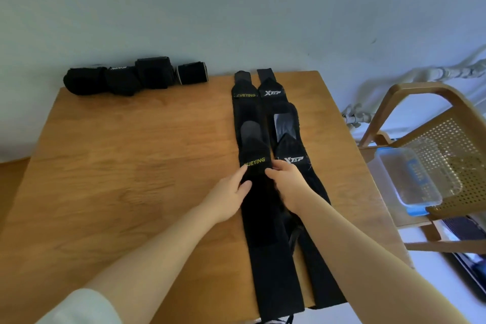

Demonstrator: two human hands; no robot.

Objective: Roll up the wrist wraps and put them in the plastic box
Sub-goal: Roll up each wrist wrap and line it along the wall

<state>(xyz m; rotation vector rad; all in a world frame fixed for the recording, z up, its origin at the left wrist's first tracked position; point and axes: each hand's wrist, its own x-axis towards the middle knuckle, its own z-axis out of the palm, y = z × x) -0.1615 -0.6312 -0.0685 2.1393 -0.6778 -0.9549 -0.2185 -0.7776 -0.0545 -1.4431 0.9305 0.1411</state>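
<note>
Wrist wraps are lying flat in 2 long black columns on the right half of the wooden table (131, 166), running from the far edge at 12 o'clock down to the near edge at 6 o'clock. The left column is carrying 2 wraps lettered XUEYING in yellow-green: the far XUEYING wrap (246, 95) is sitting near the table's far edge, and the near XUEYING wrap (263, 218) is overlapping it and stretching toward the viewer. Just beside them, at 3 o'clock, the right column is holding the far XTEP wrap (272, 92) and the near XTEP wrap (293, 159), both lettered in white.

The left hand (228, 196) is resting on the left edge of the near XUEYING wrap, fingers fairly straight, thumb lying on the black fabric. The right hand (286, 181) is sitting on the wrap's right edge, its fingers curling over the cloth beside the yellow-green lettering; whether they are actually pinching it, I cannot tell. A white sleeve (79, 308) is showing at 7 o'clock.

At 10 o'clock, along the wall, 4 rolled black wraps (131, 77) are bunching together in a row. Off the table at 3 o'clock, a clear plastic box (405, 176) with blue trim is sitting on the seat of a wooden chair (426, 92) with a perforated back.
</note>
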